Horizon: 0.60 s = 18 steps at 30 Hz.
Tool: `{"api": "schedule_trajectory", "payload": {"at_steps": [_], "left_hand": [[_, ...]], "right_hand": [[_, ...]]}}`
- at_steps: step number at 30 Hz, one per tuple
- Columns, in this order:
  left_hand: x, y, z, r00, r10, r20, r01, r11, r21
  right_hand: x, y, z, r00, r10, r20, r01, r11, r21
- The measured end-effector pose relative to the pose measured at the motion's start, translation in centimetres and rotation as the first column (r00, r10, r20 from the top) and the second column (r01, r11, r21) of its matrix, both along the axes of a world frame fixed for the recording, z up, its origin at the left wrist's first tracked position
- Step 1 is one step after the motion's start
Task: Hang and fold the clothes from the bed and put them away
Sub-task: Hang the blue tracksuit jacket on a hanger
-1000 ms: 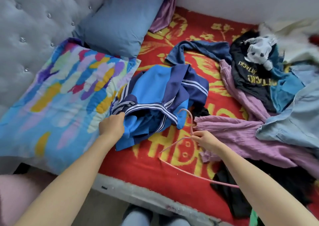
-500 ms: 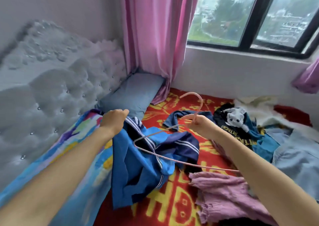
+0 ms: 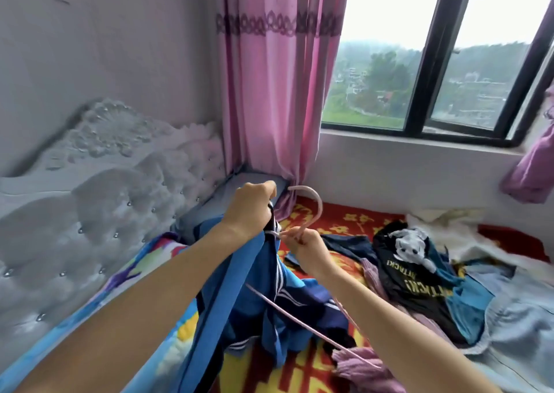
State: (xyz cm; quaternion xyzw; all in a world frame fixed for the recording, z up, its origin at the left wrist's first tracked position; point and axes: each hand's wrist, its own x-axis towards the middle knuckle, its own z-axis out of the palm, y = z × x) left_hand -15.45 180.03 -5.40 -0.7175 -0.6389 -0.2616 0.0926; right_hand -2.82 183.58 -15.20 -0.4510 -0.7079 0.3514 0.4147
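Note:
My left hand (image 3: 250,208) grips the top of a blue jacket (image 3: 269,305) with white stripes and holds it up above the bed. The jacket hangs down to the red and yellow blanket (image 3: 335,221). Right beside it, my right hand (image 3: 305,247) holds a pink hanger (image 3: 311,209) by the neck under its hook. The hanger's lower bar (image 3: 299,323) runs across the front of the jacket. More clothes lie on the bed at the right: a black shirt (image 3: 413,284) with yellow letters, a pink knit top (image 3: 359,365) and pale blue garments (image 3: 515,326).
A grey tufted headboard (image 3: 99,200) stands at the left, with a colourful pillow (image 3: 156,341) under my left arm and a blue pillow (image 3: 209,203) behind my hand. A pink curtain (image 3: 269,92) hangs in the corner beside a dark-framed window (image 3: 431,62). A plush toy (image 3: 410,244) rests on the black shirt.
Both hands have risen from the bed. The blue jacket has come up with my left hand, and my right hand has brought the hanger close against the jacket's top. My view has tilted up.

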Motion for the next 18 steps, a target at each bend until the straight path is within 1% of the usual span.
{"api": "schedule_trajectory", "payload": {"at_steps": [1, 2, 3, 4, 5, 7, 8, 9, 10, 11, 12, 13, 14, 15, 17, 18], "left_hand": [[0.8, -0.3, 0.7, 1.000, -0.029, -0.008, 0.030, 0.999, 0.032], [1.4, -0.7, 1.4, 0.998, -0.051, -0.037, 0.053, 0.997, 0.058], [1.7, -1.2, 2.0, 0.996, -0.072, -0.052, 0.076, 0.994, 0.074], [1.4, -1.4, 2.6, 0.994, -0.112, -0.022, 0.113, 0.991, 0.066], [0.6, -1.7, 3.1, 0.985, -0.166, 0.049, 0.166, 0.986, 0.007], [-1.9, -2.3, 3.3, 0.941, -0.248, 0.229, 0.294, 0.936, -0.196], [-3.1, -2.6, 3.0, 0.923, -0.247, 0.297, 0.327, 0.907, -0.264], [-4.1, -2.9, 2.6, 0.921, -0.230, 0.316, 0.322, 0.904, -0.282], [-4.9, -2.8, 2.1, 0.938, -0.202, 0.282, 0.272, 0.933, -0.235], [-5.6, -2.7, 1.3, 0.968, -0.158, 0.197, 0.187, 0.973, -0.137], [-6.3, -2.3, 0.8, 0.994, -0.090, 0.058, 0.093, 0.995, -0.042], [-6.7, -2.0, 0.7, 0.996, -0.034, -0.079, 0.037, 0.999, 0.039], [-7.0, -1.7, 0.8, 0.988, 0.001, -0.152, 0.013, 0.996, 0.091], [-7.2, -1.6, 1.2, 0.985, 0.017, -0.174, 0.000, 0.995, 0.095], [-7.5, -1.2, 2.0, 0.988, 0.041, -0.147, -0.037, 0.999, 0.028], [-7.6, -1.0, 2.5, 0.991, 0.044, -0.122, -0.044, 0.999, 0.004]], "right_hand": [[-0.6, -0.3, -0.2, 0.999, 0.043, 0.019, -0.043, 0.999, 0.011], [-0.7, -0.7, 0.2, 0.999, 0.051, 0.003, -0.051, 0.998, 0.031], [-0.5, -0.9, 0.8, 0.998, 0.028, -0.063, -0.025, 0.998, 0.059], [0.2, -0.9, 1.9, 0.988, -0.012, -0.156, 0.024, 0.997, 0.074], [1.1, -1.0, 3.1, 0.964, -0.052, -0.260, 0.069, 0.996, 0.059], [3.5, -1.5, 5.3, 0.882, -0.065, -0.467, 0.065, 0.998, -0.015], [4.7, -1.5, 5.9, 0.842, -0.053, -0.537, 0.035, 0.998, -0.044], [5.8, -1.8, 6.6, 0.802, -0.048, -0.596, 0.011, 0.998, -0.064], [6.6, -1.6, 6.9, 0.771, -0.035, -0.636, -0.012, 0.998, -0.069], [7.4, -1.7, 7.2, 0.757, -0.024, -0.653, -0.031, 0.997, -0.073], [8.1, -1.3, 7.2, 0.755, -0.015, -0.655, -0.037, 0.997, -0.066], [8.5, -1.2, 7.3, 0.750, -0.011, -0.661, -0.043, 0.997, -0.066], [9.1, -0.9, 7.2, 0.738, -0.005, -0.675, -0.052, 0.997, -0.064], [9.4, -1.2, 7.3, 0.716, 0.000, -0.698, -0.071, 0.995, -0.074], [10.1, -1.2, 7.3, 0.682, 0.027, -0.731, -0.111, 0.992, -0.067], [10.3, -1.3, 7.3, 0.682, 0.039, -0.730, -0.121, 0.991, -0.060]]}}
